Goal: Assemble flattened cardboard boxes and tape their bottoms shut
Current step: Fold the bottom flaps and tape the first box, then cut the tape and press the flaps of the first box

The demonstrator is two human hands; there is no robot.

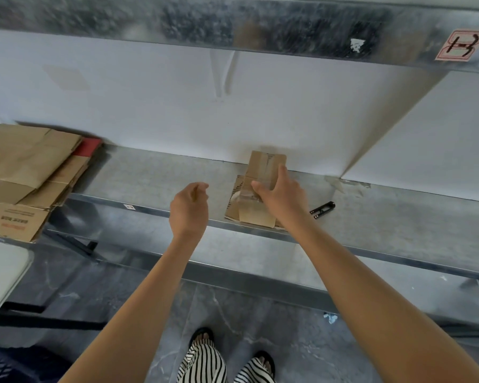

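Observation:
A small brown cardboard box (263, 167) stands on the metal shelf (155, 178), its taped face up and leaning toward the white back wall. Under it lies a flat piece of cardboard (234, 210) at the shelf's front edge. My right hand (281, 197) grips the box from the near side, thumb on the left edge and fingers on the right. My left hand (190, 207) hovers to the left of the box, fingers loosely curled, with nothing in it. A small black thread snip (322, 209) lies on the shelf just right of my right wrist.
A pile of flattened cardboard boxes (31, 172) fills the shelf's left end, with a red sheet (89, 147) under it. A metal beam (233, 29) with a labelled sticker (461, 45) runs overhead. A white divider (426, 134) closes the right side.

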